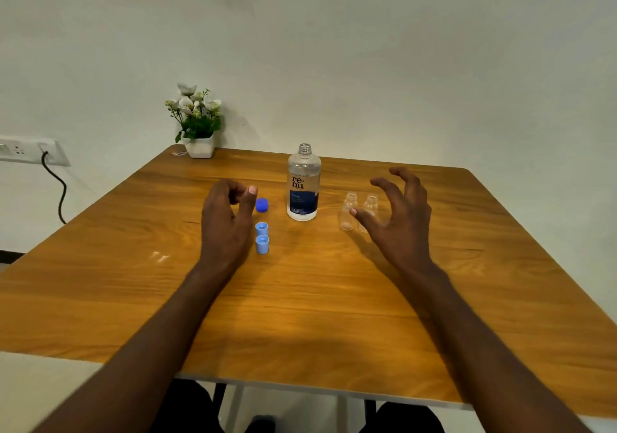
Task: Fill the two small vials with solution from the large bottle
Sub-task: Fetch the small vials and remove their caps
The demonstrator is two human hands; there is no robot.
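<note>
The large clear bottle (pixel 303 183) with a blue label stands uncapped and upright at the table's middle. Its dark blue cap (pixel 262 204) lies to its left. Two light blue vial caps (pixel 262 229) (pixel 262 244) lie open side up in front of that cap. Two small clear vials (pixel 348 211) (pixel 370 206) stand uncapped to the right of the bottle. My left hand (pixel 228 219) hovers just left of the caps, fingers loosely curled, holding nothing. My right hand (pixel 399 217) is spread, its fingers around the right vial and its thumb across the front of both, gripping neither.
A white pot of artificial flowers (pixel 198 122) stands at the table's far left corner. The wooden table (pixel 300 315) stands against a pale wall. A wall socket with a black cable (pixel 50 172) is at the left.
</note>
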